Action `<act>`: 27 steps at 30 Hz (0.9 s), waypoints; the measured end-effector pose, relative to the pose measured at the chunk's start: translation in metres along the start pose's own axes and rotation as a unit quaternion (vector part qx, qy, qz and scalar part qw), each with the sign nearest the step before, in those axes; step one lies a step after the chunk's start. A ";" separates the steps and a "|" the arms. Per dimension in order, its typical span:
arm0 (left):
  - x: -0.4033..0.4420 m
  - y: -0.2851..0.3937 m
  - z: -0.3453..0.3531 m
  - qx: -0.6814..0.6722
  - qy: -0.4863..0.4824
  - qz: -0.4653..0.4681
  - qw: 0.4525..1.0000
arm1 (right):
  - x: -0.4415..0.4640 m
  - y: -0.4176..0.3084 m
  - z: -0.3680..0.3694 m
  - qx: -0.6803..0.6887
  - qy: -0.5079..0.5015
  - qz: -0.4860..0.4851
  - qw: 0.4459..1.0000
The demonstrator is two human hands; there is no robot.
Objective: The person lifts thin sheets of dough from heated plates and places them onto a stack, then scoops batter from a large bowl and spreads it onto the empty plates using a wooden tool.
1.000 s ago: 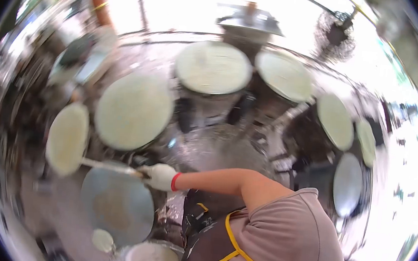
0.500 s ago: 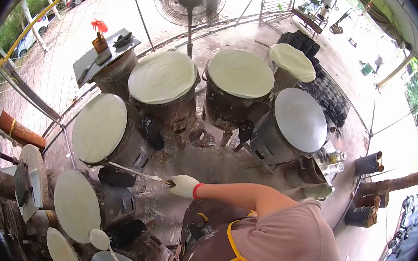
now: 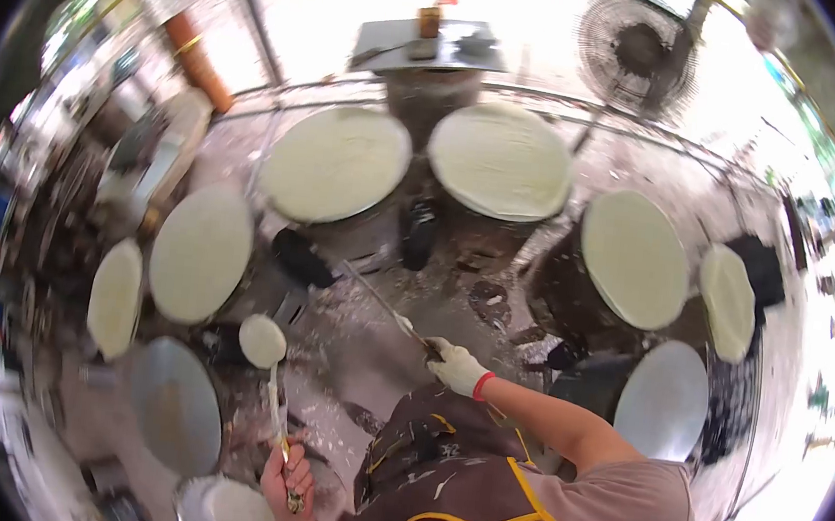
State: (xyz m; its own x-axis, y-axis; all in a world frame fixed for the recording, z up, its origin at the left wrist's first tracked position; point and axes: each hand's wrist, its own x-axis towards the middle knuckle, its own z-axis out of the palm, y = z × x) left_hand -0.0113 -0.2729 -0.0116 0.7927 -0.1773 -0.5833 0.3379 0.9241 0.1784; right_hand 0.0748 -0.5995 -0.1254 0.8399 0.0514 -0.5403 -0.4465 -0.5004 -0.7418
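My bare left hand (image 3: 291,474) is closed around the handle of a ladle (image 3: 262,341), whose round bowl is coated in pale batter. The bowl hangs between a bare round griddle (image 3: 174,406) and the floor in the middle. My right hand (image 3: 457,368), in a white glove with a red cuff, grips a long thin flat stick (image 3: 378,302) that points forward and left. Pale sheets of batter cover several round griddles around me, among them a front-left batter sheet (image 3: 336,164) and a front-right batter sheet (image 3: 499,161). Neither tool touches a griddle.
A second bare griddle (image 3: 663,400) stands at my right. A pale-topped round container (image 3: 227,513) is near my left forearm. Beyond the griddles are a small metal table (image 3: 384,38) and a standing fan (image 3: 639,49). Dark cylinders (image 3: 418,235) stick out between the drums.
My view has swung left, so the griddles appear further right. The left hand and ladle have come up into fuller view. My right hand still holds the stick.
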 end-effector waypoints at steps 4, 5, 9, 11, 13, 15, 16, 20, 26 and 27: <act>-0.027 0.017 -0.036 0.054 0.012 0.103 0.993 | 0.037 0.001 0.054 0.058 -0.074 -0.146 0.985; -0.033 0.025 -0.045 0.091 0.032 0.135 0.986 | 0.029 -0.028 0.060 0.113 -0.121 -0.104 0.981; -0.056 0.081 -0.052 0.227 0.156 0.264 0.925 | 0.034 -0.097 0.124 0.178 -0.206 -0.012 0.962; -0.050 0.126 -0.064 0.291 0.193 0.298 0.888 | 0.045 -0.131 0.173 0.194 -0.204 0.003 0.959; -0.035 0.169 -0.084 0.339 0.188 0.336 0.859 | 0.070 -0.142 0.226 0.195 -0.189 -0.022 0.962; -0.011 0.207 -0.105 0.376 0.191 0.356 0.834 | 0.082 -0.170 0.276 0.162 -0.158 -0.046 0.973; 0.004 0.223 -0.115 0.388 0.197 0.358 0.826 | 0.086 -0.183 0.302 0.146 -0.140 -0.057 0.978; 0.064 0.271 -0.158 0.452 0.215 0.329 0.801 | 0.089 -0.210 0.386 0.094 -0.089 -0.126 0.984; 0.107 0.318 -0.237 0.684 0.327 0.380 0.529 | 0.102 -0.225 0.428 -0.209 -0.003 -0.157 0.965; 0.103 0.327 -0.237 0.691 0.344 0.354 0.528 | 0.099 -0.236 0.438 -0.195 -0.020 -0.146 0.970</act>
State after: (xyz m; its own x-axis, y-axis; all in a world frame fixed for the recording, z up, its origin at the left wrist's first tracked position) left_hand 0.0605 0.0916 -0.2008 0.7572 0.6514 -0.0476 0.5051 -0.5378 0.6750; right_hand 0.1288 -0.0979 -0.1775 0.8966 0.2702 -0.3508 -0.0343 -0.7475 -0.6634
